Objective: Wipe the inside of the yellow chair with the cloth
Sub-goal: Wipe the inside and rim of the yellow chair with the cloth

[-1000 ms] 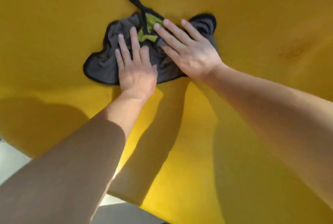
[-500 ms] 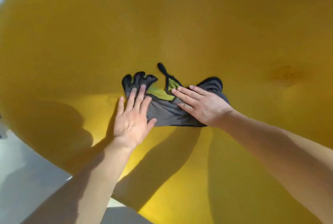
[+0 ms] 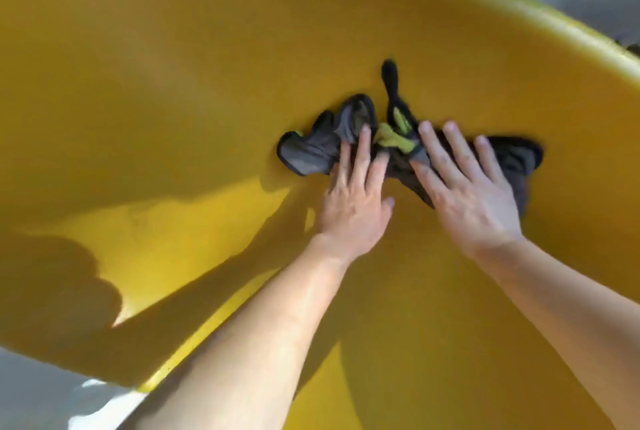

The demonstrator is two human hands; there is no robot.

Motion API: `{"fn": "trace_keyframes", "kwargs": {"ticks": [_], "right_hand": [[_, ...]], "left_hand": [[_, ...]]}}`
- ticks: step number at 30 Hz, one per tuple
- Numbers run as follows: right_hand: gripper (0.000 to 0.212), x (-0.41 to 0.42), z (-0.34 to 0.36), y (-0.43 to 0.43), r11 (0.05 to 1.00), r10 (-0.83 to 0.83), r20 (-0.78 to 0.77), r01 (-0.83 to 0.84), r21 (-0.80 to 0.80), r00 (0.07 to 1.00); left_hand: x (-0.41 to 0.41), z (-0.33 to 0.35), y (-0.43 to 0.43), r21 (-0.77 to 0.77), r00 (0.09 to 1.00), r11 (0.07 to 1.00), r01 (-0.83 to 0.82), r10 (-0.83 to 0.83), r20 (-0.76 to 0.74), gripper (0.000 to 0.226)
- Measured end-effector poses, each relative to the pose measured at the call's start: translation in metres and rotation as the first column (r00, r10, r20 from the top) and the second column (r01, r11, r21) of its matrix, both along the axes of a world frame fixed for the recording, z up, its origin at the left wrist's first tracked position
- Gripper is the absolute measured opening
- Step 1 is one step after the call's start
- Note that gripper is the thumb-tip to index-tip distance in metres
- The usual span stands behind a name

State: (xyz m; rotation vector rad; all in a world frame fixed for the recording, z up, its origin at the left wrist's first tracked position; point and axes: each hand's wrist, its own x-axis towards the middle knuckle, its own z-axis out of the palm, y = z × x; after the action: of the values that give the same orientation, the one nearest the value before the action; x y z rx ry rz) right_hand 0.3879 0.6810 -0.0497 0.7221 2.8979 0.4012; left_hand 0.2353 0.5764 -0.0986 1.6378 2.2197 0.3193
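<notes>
The yellow chair (image 3: 173,83) fills almost the whole view as a smooth curved shell. A crumpled dark grey cloth (image 3: 311,152) with a yellow-green patch and a black strap lies against the inner wall, right of centre. My left hand (image 3: 356,201) lies flat with its fingers spread on the cloth's middle. My right hand (image 3: 464,194) presses flat on the cloth's right part and hides some of it. Both forearms reach in from the bottom edge.
The chair's rim (image 3: 519,7) curves across the upper right, with a pale grey background beyond it. A strip of light floor (image 3: 34,395) shows at the lower left below the chair's edge. Shadows of my arms fall on the seat.
Both hands have slid the cloth up and to the right along the chair's inner wall. The cloth is more bunched, and the rim now shows at the upper right.
</notes>
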Motion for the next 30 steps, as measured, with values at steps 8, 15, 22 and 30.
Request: {"fn": "trace_keyframes", "kwargs": {"ticks": [8,15,22,30], "right_hand": [[0.055,0.021,-0.007,0.006,0.963,0.27,0.349,-0.254,-0.093,0.897],[0.043,0.004,-0.013,0.028,0.97,0.242,-0.157,-0.237,0.055,0.957],[0.063,0.056,-0.073,-0.126,0.855,0.177,0.299,0.004,-0.519,0.938],[0.054,-0.044,-0.089,-0.048,0.915,0.306,-0.039,-0.305,-0.266,0.951]], "left_hand": [[-0.029,-0.005,-0.035,-0.344,0.927,0.922,0.18,-0.276,-0.255,0.061],[0.006,-0.005,-0.008,-0.149,0.976,0.987,0.059,-0.088,-0.201,0.072],[0.025,-0.028,-0.136,-0.513,0.916,0.78,0.358,-0.399,0.034,0.064],[-0.11,-0.009,-0.131,-0.589,0.89,0.786,0.186,-0.389,-0.238,0.059]]}}
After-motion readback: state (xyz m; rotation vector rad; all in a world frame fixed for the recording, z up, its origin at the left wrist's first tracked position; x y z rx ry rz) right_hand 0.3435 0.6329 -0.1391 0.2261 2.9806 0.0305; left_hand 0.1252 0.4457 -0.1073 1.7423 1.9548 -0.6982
